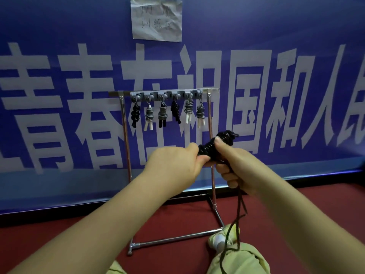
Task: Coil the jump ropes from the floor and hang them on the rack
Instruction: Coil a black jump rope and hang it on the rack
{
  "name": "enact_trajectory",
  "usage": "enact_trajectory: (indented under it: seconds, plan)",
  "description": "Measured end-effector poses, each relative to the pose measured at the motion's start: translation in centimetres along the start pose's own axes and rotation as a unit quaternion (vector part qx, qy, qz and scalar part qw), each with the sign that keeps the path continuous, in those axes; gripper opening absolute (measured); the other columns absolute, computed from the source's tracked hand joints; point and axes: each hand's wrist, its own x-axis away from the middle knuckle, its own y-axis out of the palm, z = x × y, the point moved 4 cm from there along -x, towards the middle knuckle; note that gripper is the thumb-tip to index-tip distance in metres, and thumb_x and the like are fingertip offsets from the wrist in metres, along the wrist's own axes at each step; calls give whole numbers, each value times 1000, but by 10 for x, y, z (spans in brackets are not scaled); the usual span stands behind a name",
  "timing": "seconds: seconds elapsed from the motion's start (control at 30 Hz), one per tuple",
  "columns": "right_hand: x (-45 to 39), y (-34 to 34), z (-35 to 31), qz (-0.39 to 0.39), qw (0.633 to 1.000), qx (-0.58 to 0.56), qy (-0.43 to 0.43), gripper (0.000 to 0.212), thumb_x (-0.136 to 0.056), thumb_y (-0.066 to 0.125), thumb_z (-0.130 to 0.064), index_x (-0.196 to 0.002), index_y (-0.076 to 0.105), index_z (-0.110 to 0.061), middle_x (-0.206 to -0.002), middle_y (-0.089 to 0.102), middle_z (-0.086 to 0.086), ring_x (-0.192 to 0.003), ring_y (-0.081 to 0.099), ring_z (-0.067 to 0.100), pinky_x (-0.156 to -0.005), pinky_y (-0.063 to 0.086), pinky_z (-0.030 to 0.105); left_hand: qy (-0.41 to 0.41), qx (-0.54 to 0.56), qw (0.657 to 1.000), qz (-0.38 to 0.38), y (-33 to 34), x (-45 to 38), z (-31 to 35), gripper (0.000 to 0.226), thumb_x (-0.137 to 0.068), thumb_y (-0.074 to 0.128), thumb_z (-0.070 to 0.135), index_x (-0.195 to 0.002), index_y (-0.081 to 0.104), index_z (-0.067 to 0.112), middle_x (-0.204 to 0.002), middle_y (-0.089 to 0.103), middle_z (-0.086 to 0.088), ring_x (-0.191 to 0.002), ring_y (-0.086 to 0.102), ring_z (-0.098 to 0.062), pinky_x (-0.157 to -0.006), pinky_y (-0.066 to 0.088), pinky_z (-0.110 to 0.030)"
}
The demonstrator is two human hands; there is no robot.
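A black jump rope (pixel 212 144), wound into a tight bundle, is held in front of the rack (pixel 166 91). My left hand (pixel 175 165) grips the bundle's lower left end. My right hand (pixel 231 161) is closed around its middle, thumb on top. A loose black tail (pixel 235 220) of the rope hangs down from my right hand toward my leg. The metal rack stands on the floor against the blue banner. Its grey hook bar (pixel 166 95) carries several coiled ropes (pixel 162 113), some black, some grey with white handles.
The rack's chrome base tube (pixel 173 239) and feet lie on the red floor (pixel 79 250) just ahead of my knees. My shoe (pixel 219 240) and green trouser leg (pixel 241 262) are at the lower right. A paper note (pixel 157 18) is stuck on the banner above.
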Motion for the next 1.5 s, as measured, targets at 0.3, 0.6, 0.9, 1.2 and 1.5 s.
enact_trajectory:
  seconds: [0.3, 0.6, 0.9, 1.2, 1.5]
  plan:
    - [-13, 10, -12, -51, 986, 6, -159, 28, -87, 54, -42, -73, 51, -18, -59, 34, -7, -50, 24, 9, -50, 20, 24, -32, 612, 753, -241, 34, -3, -19, 23, -93, 54, 41, -100, 59, 20, -82, 70, 0, -74, 66, -16, -63, 43, -26]
    - [-16, 8, -14, -187, 960, -130, -160, 68, -56, 76, -71, -77, 45, -14, -52, 43, -8, -39, 26, 0, -37, 24, 12, 159, 879, 241, -379, 30, 21, 21, 57, -92, 47, 54, -118, 55, 4, -72, 60, 3, -51, 40, -7, -58, 41, -22]
    - [-8, -3, -8, -296, 929, -86, -206, 47, -83, 68, -48, -86, 48, -5, -62, 35, 8, -53, 33, 24, -59, 10, 44, 119, 867, 316, -366, 28, 28, 19, 64, -91, 50, 54, -130, 52, 3, -77, 61, 3, -64, 60, -6, -77, 53, -30]
    - [-16, -13, 12, -203, 968, -38, -140, 52, -73, 71, -60, -88, 55, -13, -65, 47, -3, -44, 32, 5, -39, 27, 14, -94, 799, 487, -341, 40, 19, 9, 65, -76, 30, 73, -75, 58, 14, -47, 38, 6, -39, 26, -6, -47, 34, -22]
    - [-19, 4, 20, -8, 986, 132, -104, 48, -93, 42, -52, -64, 50, -14, -52, 35, -6, -45, 25, 10, -43, 22, 24, -172, 707, 646, -231, 47, 14, -10, 64, -92, 22, 66, -75, 53, 13, -48, 40, 4, -42, 23, -9, -50, 29, -25]
